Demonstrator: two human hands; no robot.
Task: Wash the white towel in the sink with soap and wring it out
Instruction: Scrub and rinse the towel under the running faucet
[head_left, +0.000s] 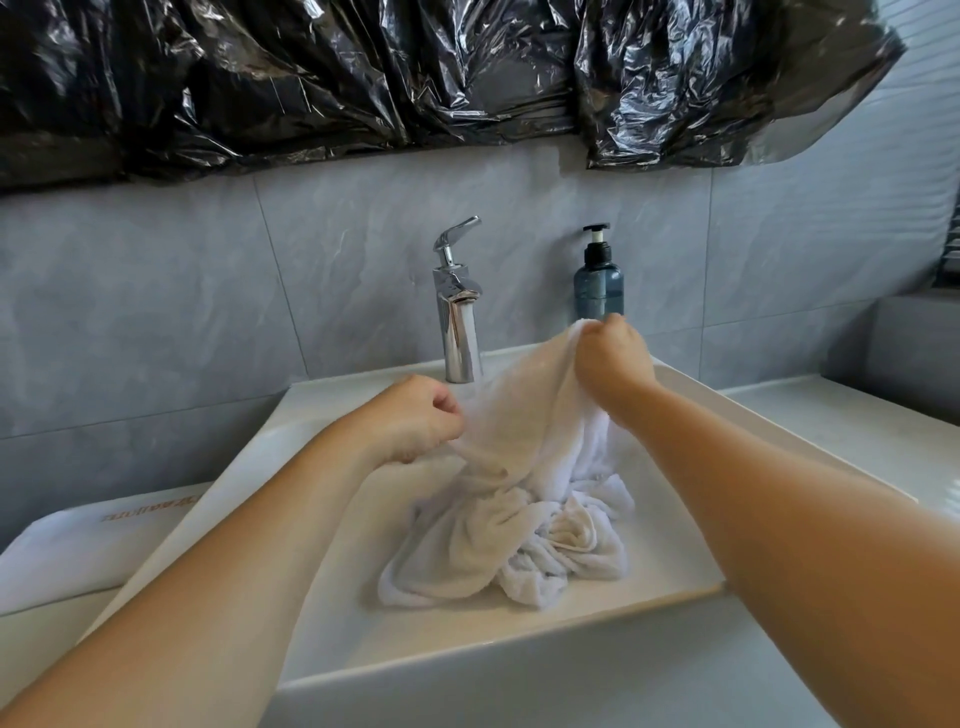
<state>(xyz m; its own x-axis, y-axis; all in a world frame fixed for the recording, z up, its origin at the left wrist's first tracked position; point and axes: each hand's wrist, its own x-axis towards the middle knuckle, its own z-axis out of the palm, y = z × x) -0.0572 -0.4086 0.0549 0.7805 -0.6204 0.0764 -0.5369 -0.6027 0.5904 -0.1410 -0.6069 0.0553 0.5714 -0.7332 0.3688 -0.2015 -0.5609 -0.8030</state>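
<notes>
The white towel (524, 499) lies bunched in the white rectangular sink (332, 587), with one part pulled up toward the chrome faucet (457, 322). My right hand (613, 358) pinches an upper corner of the towel, raised in front of the soap bottle. My left hand (415, 421) grips the towel's edge lower down, just left of the faucet base. The stretch of towel between my hands sits under the spout. A dark blue pump soap bottle (598, 280) stands at the back, right of the faucet.
Crinkled black plastic sheeting (415, 78) covers the wall above the grey tiles. A folded white cloth with orange lettering (83, 540) lies on the counter left of the sink. The pale counter (831, 431) extends to the right.
</notes>
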